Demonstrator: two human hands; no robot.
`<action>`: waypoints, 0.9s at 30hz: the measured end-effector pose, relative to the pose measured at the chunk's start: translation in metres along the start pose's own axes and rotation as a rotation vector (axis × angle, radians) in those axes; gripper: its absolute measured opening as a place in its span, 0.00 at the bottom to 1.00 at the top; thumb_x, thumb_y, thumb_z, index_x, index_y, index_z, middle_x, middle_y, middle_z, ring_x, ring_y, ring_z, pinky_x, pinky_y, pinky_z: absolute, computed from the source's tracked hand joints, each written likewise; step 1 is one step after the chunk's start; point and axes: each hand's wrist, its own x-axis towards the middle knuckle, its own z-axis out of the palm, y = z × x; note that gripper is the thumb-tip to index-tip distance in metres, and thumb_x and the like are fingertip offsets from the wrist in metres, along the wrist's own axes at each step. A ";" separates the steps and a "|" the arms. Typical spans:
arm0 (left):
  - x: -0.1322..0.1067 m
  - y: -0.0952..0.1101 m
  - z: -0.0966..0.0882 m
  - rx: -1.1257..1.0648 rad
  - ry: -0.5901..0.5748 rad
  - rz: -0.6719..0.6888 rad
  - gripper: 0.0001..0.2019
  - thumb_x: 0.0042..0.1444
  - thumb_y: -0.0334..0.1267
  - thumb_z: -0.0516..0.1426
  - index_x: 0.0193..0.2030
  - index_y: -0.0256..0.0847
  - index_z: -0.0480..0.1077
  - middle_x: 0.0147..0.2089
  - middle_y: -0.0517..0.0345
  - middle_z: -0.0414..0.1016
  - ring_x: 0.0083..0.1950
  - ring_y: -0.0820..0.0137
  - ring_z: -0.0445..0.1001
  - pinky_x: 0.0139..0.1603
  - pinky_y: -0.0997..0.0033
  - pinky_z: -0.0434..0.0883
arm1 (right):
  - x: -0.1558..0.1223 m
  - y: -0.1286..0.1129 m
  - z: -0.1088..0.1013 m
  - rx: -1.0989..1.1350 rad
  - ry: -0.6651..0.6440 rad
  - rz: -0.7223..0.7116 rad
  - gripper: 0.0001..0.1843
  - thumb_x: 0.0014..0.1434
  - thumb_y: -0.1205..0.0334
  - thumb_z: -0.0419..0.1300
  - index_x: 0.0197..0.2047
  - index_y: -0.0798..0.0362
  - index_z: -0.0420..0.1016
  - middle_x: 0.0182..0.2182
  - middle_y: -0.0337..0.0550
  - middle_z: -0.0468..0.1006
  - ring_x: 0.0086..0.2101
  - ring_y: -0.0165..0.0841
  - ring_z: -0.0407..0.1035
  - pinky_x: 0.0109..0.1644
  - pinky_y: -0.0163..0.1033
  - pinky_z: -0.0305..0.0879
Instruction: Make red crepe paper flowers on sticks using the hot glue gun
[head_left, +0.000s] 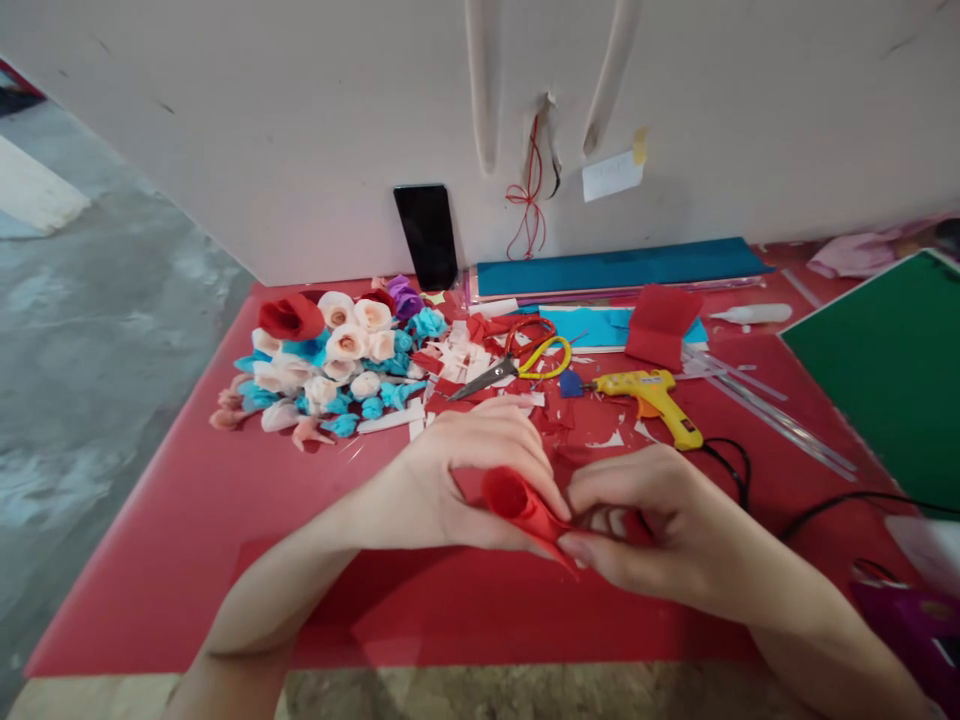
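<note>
A rolled red paper piece (pixel 517 503), curled into a small cone or bud, sits between both hands above the red table (pixel 187 540). My left hand (pixel 457 480) is closed around the roll's wide end, fingers curled over it. My right hand (pixel 652 520) pinches the roll's narrow tail with thumb and fingers. Just behind the hands lie red and white paper scraps (pixel 480 375).
A heap of finished paper roses (pixel 330 360) in red, white, blue and purple lies at the back left. Yellow-handled scissors (pixel 517 368), a yellow glue gun (pixel 656 395) with black cord, glue sticks (pixel 765 410), blue paper sheets (pixel 622 268), a green board (pixel 892 370) and a black phone (pixel 427 235) against the wall.
</note>
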 end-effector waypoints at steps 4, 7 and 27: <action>-0.001 -0.001 -0.002 -0.005 -0.014 0.004 0.06 0.51 0.38 0.63 0.31 0.37 0.75 0.30 0.51 0.76 0.34 0.68 0.73 0.48 0.62 0.68 | -0.001 -0.001 -0.002 -0.029 -0.003 -0.020 0.09 0.60 0.62 0.56 0.29 0.55 0.68 0.20 0.33 0.60 0.22 0.21 0.52 0.24 0.27 0.53; -0.003 -0.002 -0.003 -0.029 -0.018 0.000 0.04 0.50 0.36 0.64 0.33 0.39 0.75 0.31 0.52 0.77 0.35 0.67 0.73 0.48 0.61 0.68 | -0.001 -0.001 -0.003 -0.009 -0.013 -0.003 0.07 0.60 0.61 0.56 0.32 0.54 0.70 0.22 0.34 0.62 0.23 0.22 0.53 0.25 0.27 0.54; -0.008 -0.007 -0.005 0.194 0.041 0.144 0.14 0.52 0.37 0.62 0.46 0.40 0.70 0.31 0.56 0.76 0.36 0.70 0.70 0.44 0.67 0.68 | -0.006 0.000 0.012 -0.333 0.301 -0.219 0.08 0.55 0.72 0.57 0.38 0.51 0.70 0.19 0.30 0.65 0.18 0.20 0.55 0.23 0.25 0.55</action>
